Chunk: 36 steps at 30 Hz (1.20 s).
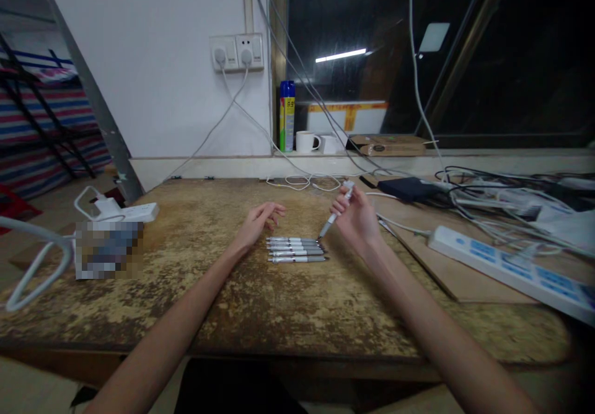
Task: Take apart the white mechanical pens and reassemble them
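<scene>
My right hand [357, 211] grips a white and grey pen [331, 220] between thumb and fingers. The pen slants, its dark tip pointing down and to the left, close to the right ends of the other pens. Several similar pens [297, 258] lie side by side on the worn wooden table [260, 315], their grey ends to the right. Just up and left of this row, my left hand [263, 220] hovers or rests with fingers loosely curved and apart, holding nothing.
On the right lie a white power strip [502, 264], a brown board [458, 277], tangled cables and a dark flat box [409, 188]. At the left are another power strip [139, 212] and a blurred-out item. A spray can [287, 116] and white mug [307, 142] stand on the sill.
</scene>
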Each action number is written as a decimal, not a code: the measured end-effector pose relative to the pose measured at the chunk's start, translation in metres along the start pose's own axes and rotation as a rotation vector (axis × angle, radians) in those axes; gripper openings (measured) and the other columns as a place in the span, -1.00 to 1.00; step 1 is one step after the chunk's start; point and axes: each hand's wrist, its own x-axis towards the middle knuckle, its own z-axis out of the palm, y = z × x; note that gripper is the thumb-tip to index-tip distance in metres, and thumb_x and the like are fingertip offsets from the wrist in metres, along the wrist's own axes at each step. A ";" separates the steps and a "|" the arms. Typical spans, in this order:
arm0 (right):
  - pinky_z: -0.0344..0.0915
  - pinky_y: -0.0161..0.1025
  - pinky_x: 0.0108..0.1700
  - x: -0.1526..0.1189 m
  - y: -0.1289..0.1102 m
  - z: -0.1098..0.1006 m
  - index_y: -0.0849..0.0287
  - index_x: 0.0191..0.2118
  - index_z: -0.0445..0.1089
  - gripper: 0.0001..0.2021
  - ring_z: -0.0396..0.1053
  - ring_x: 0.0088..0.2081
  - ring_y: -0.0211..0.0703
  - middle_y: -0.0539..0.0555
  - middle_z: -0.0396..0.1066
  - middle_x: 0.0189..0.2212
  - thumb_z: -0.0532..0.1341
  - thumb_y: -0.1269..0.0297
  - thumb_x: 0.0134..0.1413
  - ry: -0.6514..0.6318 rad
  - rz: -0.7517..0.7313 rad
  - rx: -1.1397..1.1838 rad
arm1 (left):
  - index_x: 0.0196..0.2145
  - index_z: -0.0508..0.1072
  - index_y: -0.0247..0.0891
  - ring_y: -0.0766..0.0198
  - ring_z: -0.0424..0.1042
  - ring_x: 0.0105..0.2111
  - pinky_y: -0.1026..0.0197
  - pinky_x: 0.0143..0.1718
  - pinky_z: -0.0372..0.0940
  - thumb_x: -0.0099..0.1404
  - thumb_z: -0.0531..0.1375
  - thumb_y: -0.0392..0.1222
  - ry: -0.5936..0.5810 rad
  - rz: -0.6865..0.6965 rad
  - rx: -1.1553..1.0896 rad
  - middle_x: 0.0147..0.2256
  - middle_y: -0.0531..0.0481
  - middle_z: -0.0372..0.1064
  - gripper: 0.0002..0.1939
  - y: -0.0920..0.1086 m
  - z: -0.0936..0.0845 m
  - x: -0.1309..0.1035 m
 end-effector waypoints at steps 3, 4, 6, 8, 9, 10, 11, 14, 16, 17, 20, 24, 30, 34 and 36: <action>0.11 -0.38 -0.53 0.000 -0.006 -0.002 0.12 -0.36 0.27 -0.83 -0.06 -0.60 -0.31 -0.13 -0.11 -0.60 0.11 0.21 0.26 -0.010 0.017 0.078 | -0.13 0.55 -0.31 0.30 0.38 -0.34 0.33 -0.43 0.29 0.37 0.10 0.19 -0.015 0.013 0.017 -0.18 -0.15 0.47 -0.51 -0.003 -0.001 0.001; 0.11 -0.38 -0.53 0.000 -0.007 -0.002 0.12 -0.36 0.27 -0.83 -0.07 -0.60 -0.31 -0.13 -0.11 -0.60 0.09 0.24 0.27 -0.008 0.013 0.092 | -0.14 0.55 -0.31 0.30 0.39 -0.34 0.33 -0.43 0.29 0.37 0.10 0.19 -0.016 0.010 0.025 -0.18 -0.15 0.47 -0.51 -0.004 -0.001 0.001; 0.11 -0.39 -0.53 0.000 -0.009 -0.002 0.13 -0.37 0.27 -0.83 -0.07 -0.60 -0.31 -0.13 -0.11 -0.60 0.06 0.28 0.28 -0.006 -0.004 0.111 | -0.14 0.54 -0.31 0.29 0.39 -0.35 0.32 -0.43 0.29 0.37 0.09 0.20 -0.007 -0.002 0.044 -0.19 -0.15 0.48 -0.50 -0.006 -0.002 0.002; 0.12 -0.40 -0.52 0.000 -0.009 -0.001 0.13 -0.36 0.28 -0.82 -0.05 -0.59 -0.31 -0.13 -0.11 -0.59 0.05 0.28 0.28 -0.012 -0.019 0.122 | -0.15 0.54 -0.30 0.28 0.40 -0.35 0.32 -0.43 0.29 0.37 0.09 0.20 0.007 -0.016 0.065 -0.20 -0.15 0.48 -0.50 -0.008 -0.003 0.002; 0.13 -0.40 -0.51 0.000 -0.010 -0.001 0.14 -0.36 0.28 -0.82 -0.04 -0.58 -0.31 -0.12 -0.11 -0.58 0.06 0.27 0.29 -0.019 -0.021 0.123 | -0.15 0.54 -0.31 0.28 0.40 -0.35 0.32 -0.44 0.29 0.37 0.08 0.20 0.015 -0.020 0.075 -0.20 -0.15 0.48 -0.50 -0.008 -0.004 0.002; 0.14 -0.40 -0.50 0.000 -0.010 -0.001 0.14 -0.35 0.29 -0.83 -0.04 -0.58 -0.31 -0.12 -0.11 -0.58 0.06 0.27 0.28 -0.026 -0.020 0.121 | -0.16 0.54 -0.31 0.28 0.40 -0.35 0.32 -0.44 0.28 0.38 0.08 0.19 0.021 -0.021 0.083 -0.21 -0.15 0.48 -0.50 -0.009 -0.005 0.002; 0.15 -0.40 -0.50 0.000 -0.010 -0.001 0.13 -0.35 0.29 -0.83 -0.03 -0.58 -0.31 -0.12 -0.11 -0.58 0.07 0.27 0.28 -0.031 -0.020 0.118 | -0.16 0.54 -0.31 0.28 0.40 -0.35 0.32 -0.44 0.28 0.38 0.08 0.19 0.026 -0.022 0.091 -0.21 -0.15 0.48 -0.50 -0.010 -0.006 0.002; 0.16 -0.40 -0.49 0.000 -0.012 -0.001 0.13 -0.34 0.30 -0.85 -0.03 -0.57 -0.30 -0.12 -0.11 -0.58 0.06 0.30 0.26 -0.037 -0.038 0.110 | -0.16 0.54 -0.31 0.28 0.39 -0.36 0.32 -0.44 0.29 0.37 0.08 0.19 0.035 -0.026 0.110 -0.21 -0.15 0.49 -0.50 -0.012 -0.009 0.003; 0.17 -0.39 -0.48 0.000 -0.013 -0.001 0.12 -0.33 0.31 -0.84 -0.03 -0.57 -0.29 -0.12 -0.11 -0.57 0.05 0.28 0.27 -0.037 -0.067 0.106 | -0.16 0.54 -0.31 0.28 0.39 -0.36 0.32 -0.44 0.29 0.35 0.10 0.20 0.040 -0.034 0.118 -0.21 -0.15 0.49 -0.50 -0.014 -0.010 0.003; 0.18 -0.39 -0.47 0.000 -0.014 -0.002 0.12 -0.33 0.32 -0.82 -0.02 -0.57 -0.29 -0.11 -0.10 -0.57 0.05 0.25 0.28 -0.037 -0.080 0.102 | -0.16 0.54 -0.31 0.28 0.40 -0.36 0.31 -0.44 0.29 0.35 0.10 0.21 0.041 -0.037 0.120 -0.21 -0.15 0.49 -0.50 -0.015 -0.010 0.003; 0.20 -0.38 -0.46 0.000 -0.015 -0.003 0.12 -0.32 0.33 -0.79 0.00 -0.56 -0.28 -0.11 -0.09 -0.56 0.04 0.20 0.28 -0.040 -0.097 0.093 | -0.15 0.55 -0.31 0.28 0.40 -0.36 0.31 -0.44 0.29 0.36 0.09 0.20 0.033 -0.031 0.126 -0.20 -0.16 0.49 -0.50 -0.016 -0.010 0.003; 0.18 -0.39 -0.46 0.001 -0.016 -0.004 0.13 -0.30 0.34 -0.84 -0.01 -0.56 -0.29 -0.11 -0.10 -0.56 0.05 0.29 0.25 -0.056 -0.099 0.105 | -0.15 0.55 -0.31 0.28 0.39 -0.36 0.30 -0.44 0.29 0.36 0.10 0.19 0.029 -0.028 0.130 -0.21 -0.15 0.49 -0.50 -0.016 -0.009 0.002; 0.19 -0.39 -0.47 -0.001 -0.016 -0.001 0.12 -0.31 0.32 -0.86 0.00 -0.56 -0.30 -0.11 -0.08 -0.56 0.08 0.26 0.24 -0.062 -0.082 0.094 | -0.16 0.54 -0.30 0.29 0.39 -0.37 0.31 -0.44 0.28 0.37 0.09 0.17 0.030 -0.030 0.131 -0.22 -0.14 0.49 -0.53 -0.013 -0.008 0.002; 0.20 -0.38 -0.47 -0.005 -0.018 0.003 0.11 -0.33 0.30 -0.88 0.00 -0.57 -0.29 -0.11 -0.08 -0.57 0.08 0.26 0.24 -0.061 -0.083 0.078 | -0.16 0.54 -0.30 0.29 0.39 -0.37 0.31 -0.45 0.29 0.37 0.09 0.17 0.023 -0.022 0.128 -0.22 -0.14 0.49 -0.53 -0.012 -0.007 0.002; 0.22 -0.37 -0.46 -0.007 -0.019 0.004 0.10 -0.33 0.28 -0.85 0.01 -0.56 -0.28 -0.10 -0.07 -0.56 0.08 0.22 0.26 -0.072 -0.088 0.074 | -0.17 0.54 -0.30 0.29 0.39 -0.37 0.31 -0.45 0.29 0.38 0.09 0.17 0.018 -0.017 0.125 -0.23 -0.13 0.49 -0.53 -0.011 -0.006 0.002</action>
